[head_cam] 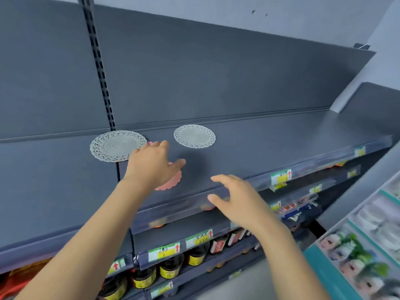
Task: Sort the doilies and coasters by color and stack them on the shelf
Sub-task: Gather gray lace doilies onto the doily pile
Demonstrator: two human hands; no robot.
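1. my left hand (151, 163) lies flat, fingers uncurled, on the pink doily (171, 182), mid-shelf (281, 144), just right of the left white doily (114, 146).
2. my right hand (236, 202) hovers loose, holding nothing.
3. i'd press lightly and slide the pink clear of both whites, including the right white doily (194, 136).

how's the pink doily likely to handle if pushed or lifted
The pink doily lies flat and looks paper-thin, so probably light and floppy. On the smooth shelf it should slide easily under the left hand. Its scalloped edge may tear or crease.
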